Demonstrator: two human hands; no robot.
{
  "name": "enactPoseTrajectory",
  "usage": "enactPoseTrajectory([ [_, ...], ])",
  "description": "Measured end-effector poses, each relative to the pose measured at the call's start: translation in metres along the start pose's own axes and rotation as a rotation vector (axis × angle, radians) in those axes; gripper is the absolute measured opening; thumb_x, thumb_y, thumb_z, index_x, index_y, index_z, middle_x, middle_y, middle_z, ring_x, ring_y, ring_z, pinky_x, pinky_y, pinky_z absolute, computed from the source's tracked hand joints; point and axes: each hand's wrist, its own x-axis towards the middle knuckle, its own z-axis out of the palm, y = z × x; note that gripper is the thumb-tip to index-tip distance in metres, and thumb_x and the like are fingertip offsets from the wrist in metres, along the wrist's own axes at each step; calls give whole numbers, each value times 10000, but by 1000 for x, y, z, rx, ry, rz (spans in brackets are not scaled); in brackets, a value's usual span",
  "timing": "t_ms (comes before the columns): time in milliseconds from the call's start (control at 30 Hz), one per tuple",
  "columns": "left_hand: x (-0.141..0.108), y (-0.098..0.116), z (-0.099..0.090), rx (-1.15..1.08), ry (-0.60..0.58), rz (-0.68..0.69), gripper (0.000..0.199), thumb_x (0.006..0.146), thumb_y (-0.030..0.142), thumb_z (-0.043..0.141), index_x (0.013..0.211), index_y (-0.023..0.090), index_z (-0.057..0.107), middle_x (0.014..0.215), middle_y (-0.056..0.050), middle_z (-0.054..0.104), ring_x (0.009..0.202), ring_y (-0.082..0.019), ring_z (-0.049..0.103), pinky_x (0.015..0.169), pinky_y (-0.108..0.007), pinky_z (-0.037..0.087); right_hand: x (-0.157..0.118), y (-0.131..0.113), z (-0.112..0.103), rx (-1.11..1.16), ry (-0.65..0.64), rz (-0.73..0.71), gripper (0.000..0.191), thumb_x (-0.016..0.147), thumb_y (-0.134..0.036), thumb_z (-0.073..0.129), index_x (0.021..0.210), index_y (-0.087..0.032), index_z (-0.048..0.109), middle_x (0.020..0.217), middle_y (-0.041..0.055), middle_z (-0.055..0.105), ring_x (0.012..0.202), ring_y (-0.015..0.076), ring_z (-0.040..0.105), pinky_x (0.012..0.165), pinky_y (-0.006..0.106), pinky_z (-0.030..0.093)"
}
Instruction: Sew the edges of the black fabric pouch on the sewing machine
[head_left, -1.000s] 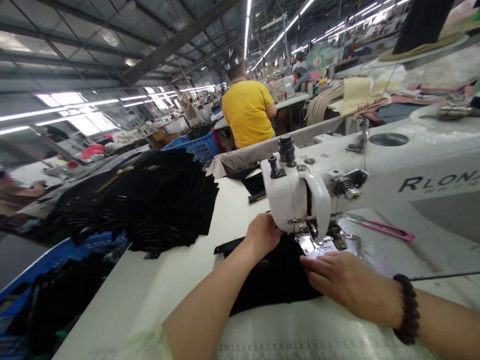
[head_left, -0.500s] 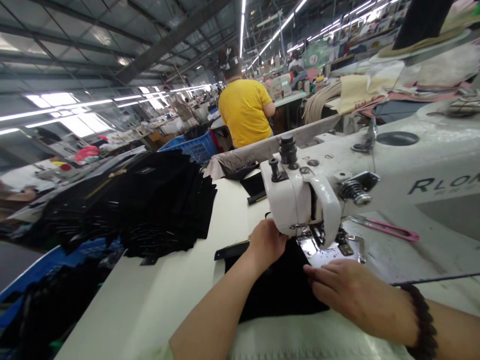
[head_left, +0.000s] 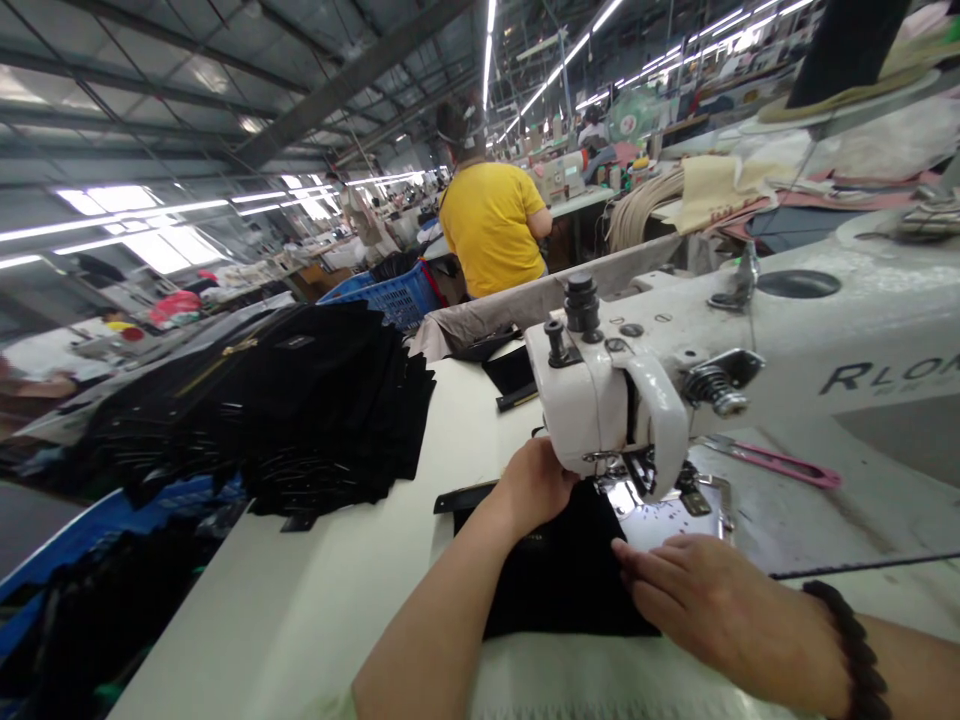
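Observation:
A black fabric piece (head_left: 566,580) lies flat under the head of a white sewing machine (head_left: 581,400). My left hand (head_left: 534,488) is on its far part beside the needle area, fingers curled down onto the cloth; their tips are partly hidden by the hand and machine head. With thumb and fingers pressed together, my right hand (head_left: 694,590) pinches the fabric's right edge, just in front of the shiny metal needle plate (head_left: 660,525). A dark strip with a zipper end (head_left: 465,497) sticks out left of my left wrist.
Pink thread snips (head_left: 787,464) rest on the machine bed to the right. A tall stack of black pieces (head_left: 322,400) covers the table's left side, above a blue crate (head_left: 67,540). Another black piece (head_left: 510,372) lies behind the machine head. A person in yellow (head_left: 491,225) sits ahead.
My right hand has shifted slightly down and right, still at the fabric's edge. My left hand has barely moved. Faint small lettering now shows on the fabric beside my left wrist.

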Motion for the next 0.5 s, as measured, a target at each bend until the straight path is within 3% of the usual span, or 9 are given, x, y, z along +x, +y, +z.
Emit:
enactPoseTrajectory([
  [267, 3, -5, 6, -41, -8, 30, 234, 823, 128, 464, 966, 130, 650, 994, -105, 673, 960, -247, 614, 783, -299, 491, -8, -8, 17, -15, 120, 60, 408, 704, 59, 266, 833, -142, 597, 960, 141, 651, 683, 196, 609, 571, 325, 482],
  [500, 5, -10, 11, -81, -8, 12, 218, 817, 143, 477, 935, 129, 660, 971, -106, 678, 908, -256, 629, 738, -307, 503, -1, -2, 4, -54, 137, 31, 401, 748, 62, 261, 855, -134, 593, 881, 107, 668, 675, 164, 621, 589, 269, 483],
])
